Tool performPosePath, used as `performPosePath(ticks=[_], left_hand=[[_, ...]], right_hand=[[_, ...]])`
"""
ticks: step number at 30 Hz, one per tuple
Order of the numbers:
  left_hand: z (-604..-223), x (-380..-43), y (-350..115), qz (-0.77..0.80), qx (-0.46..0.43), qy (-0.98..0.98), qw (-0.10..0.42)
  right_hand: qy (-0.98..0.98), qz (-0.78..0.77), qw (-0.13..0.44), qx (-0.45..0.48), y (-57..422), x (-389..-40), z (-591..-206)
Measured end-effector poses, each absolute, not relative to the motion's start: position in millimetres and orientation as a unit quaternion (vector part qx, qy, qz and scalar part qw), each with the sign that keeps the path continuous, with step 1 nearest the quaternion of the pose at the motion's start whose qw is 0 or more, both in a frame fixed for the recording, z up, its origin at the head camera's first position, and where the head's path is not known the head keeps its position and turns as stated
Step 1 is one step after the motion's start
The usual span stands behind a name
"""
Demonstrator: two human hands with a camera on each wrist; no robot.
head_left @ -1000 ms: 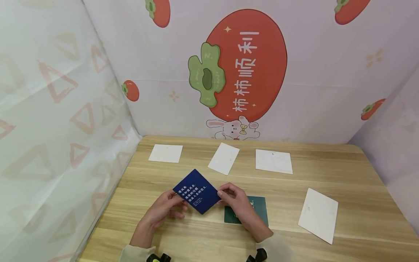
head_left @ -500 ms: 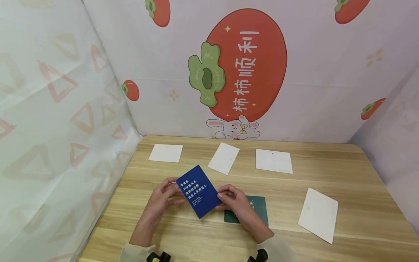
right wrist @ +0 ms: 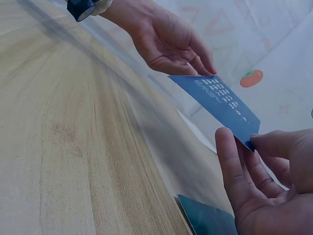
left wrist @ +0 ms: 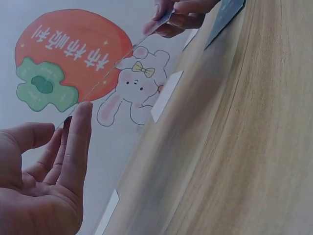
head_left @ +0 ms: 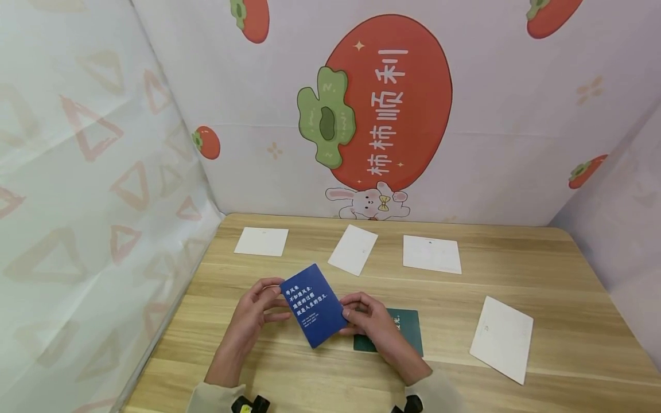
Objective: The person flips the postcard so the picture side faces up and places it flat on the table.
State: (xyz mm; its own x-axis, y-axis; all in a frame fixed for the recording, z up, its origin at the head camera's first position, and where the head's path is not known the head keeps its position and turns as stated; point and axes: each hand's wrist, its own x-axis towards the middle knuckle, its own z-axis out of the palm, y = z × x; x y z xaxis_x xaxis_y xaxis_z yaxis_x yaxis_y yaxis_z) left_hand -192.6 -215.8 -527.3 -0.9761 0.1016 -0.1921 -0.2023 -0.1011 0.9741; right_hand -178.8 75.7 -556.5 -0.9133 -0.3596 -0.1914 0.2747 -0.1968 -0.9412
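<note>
A blue card (head_left: 313, 307) with white lettering is held tilted above the table between both hands. My left hand (head_left: 252, 310) pinches its upper left corner between thumb and fingers; in the left wrist view the card appears almost edge-on. At the opposite edge, my right hand (head_left: 373, 320) grips the card with the thumb on its printed face, which the right wrist view also shows (right wrist: 217, 100). Beneath the right hand, a dark green card (head_left: 410, 330) with pale lettering lies on the table, partly covered by that hand and forearm.
Along the back of the wooden table (head_left: 516, 258) lie a white card (head_left: 261, 241) at left, a tilted white card (head_left: 353, 250) in the middle and another white card (head_left: 432, 254) farther right. One more white card (head_left: 502, 339) lies at right. A printed backdrop (head_left: 490, 172) stands behind.
The blue card has turned clockwise and tipped to show more of its printed face. My left hand has risen slightly with its corner; the right hand has barely moved. The cards on the table stayed put.
</note>
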Motion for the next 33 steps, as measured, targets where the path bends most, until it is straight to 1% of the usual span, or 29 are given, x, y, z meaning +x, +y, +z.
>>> performPosePath(ticks=[13,26,33], left_hand=[[-537,-200,-217,0.729,-0.048,0.674,0.107],[-541,-205,-220,0.694,-0.062,0.705,0.134],[-546,-209,-218,0.668,-0.044,0.730,0.139]], right_hand=[[0.616,-0.755,0.217,-0.054,76,-178,-557],[0.604,-0.764,0.219,-0.062,78,-179,-557],[0.597,-0.770,0.218,-0.059,79,-179,-556]])
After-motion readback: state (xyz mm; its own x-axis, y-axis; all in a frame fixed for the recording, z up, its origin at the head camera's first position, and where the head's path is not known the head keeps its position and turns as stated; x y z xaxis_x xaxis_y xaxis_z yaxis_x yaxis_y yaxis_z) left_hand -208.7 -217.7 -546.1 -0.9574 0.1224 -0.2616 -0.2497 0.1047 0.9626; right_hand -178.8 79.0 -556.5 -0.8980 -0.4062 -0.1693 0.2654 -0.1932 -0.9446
